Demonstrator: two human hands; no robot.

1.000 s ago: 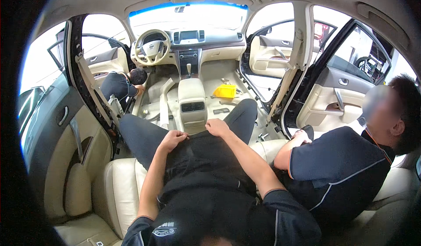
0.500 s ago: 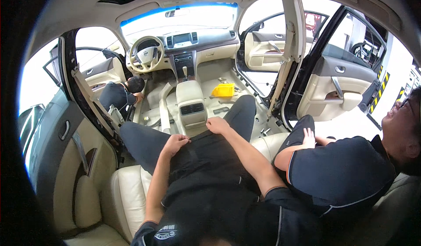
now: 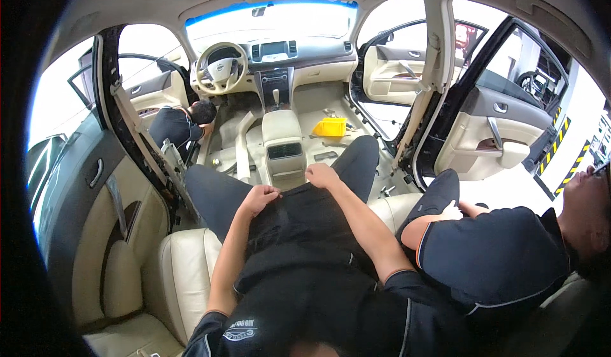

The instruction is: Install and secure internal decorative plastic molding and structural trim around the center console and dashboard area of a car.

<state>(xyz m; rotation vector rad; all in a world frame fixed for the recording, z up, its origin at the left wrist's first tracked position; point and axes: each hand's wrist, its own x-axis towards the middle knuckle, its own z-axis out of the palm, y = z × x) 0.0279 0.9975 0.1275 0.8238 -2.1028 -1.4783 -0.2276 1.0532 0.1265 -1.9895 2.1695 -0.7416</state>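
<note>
I sit on the cream back seat [image 3: 184,277] of a car, knees apart. My left hand [image 3: 259,200] lies on my left thigh with its fingers curled and the thumb against the forefinger. My right hand [image 3: 323,175] is closed on my right thigh, knuckles up. Between the two hands runs the front edge of my black shirt [image 3: 296,230]; whether either hand grips cloth or some small thing is hidden. Just ahead of my knees stands the centre console [image 3: 282,131] with its rear air vent [image 3: 284,151].
Front seats are out, baring the beige floor [image 3: 312,99]. A yellow bin [image 3: 330,126] and loose parts lie there. One co-worker [image 3: 173,126] crouches at the left front doorway; another [image 3: 496,249] sits at my right. The right rear door [image 3: 493,125] stands open.
My view has shifted slightly, so the cabin sits a little farther right and lower. The co-worker beside me has lowered a hand from the raised knee. My hands keep nearly the same pose.
</note>
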